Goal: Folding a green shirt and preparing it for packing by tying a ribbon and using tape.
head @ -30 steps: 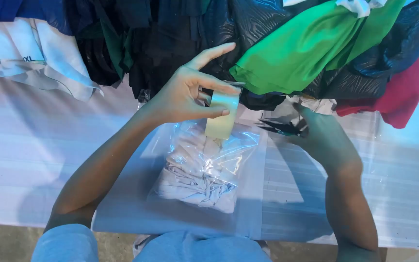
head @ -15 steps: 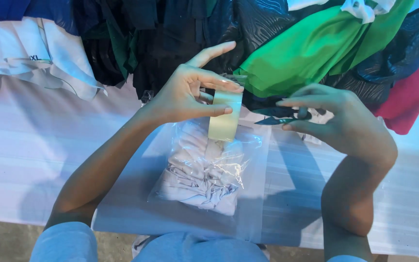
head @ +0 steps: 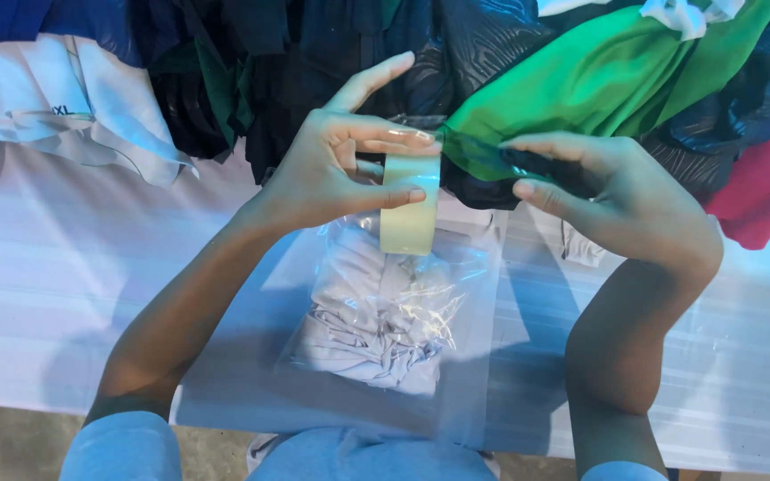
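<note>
The left hand [head: 331, 174] grips a pale, glossy roll of tape [head: 409, 207] between thumb and fingers, just above a clear, crinkly plastic bag [head: 385, 330] of folded white cloth. Right of the roll, the right hand [head: 621, 200] pinches a stretched transparent strip drawn from it. Beyond the bag lies a heap of green garment [head: 599, 76] and dark fabrics.

Clear plastic bag [head: 385, 343] holding folded white cloth, lower centre of frame, laid flat. White size label [head: 62, 111] seen upper left.
</note>
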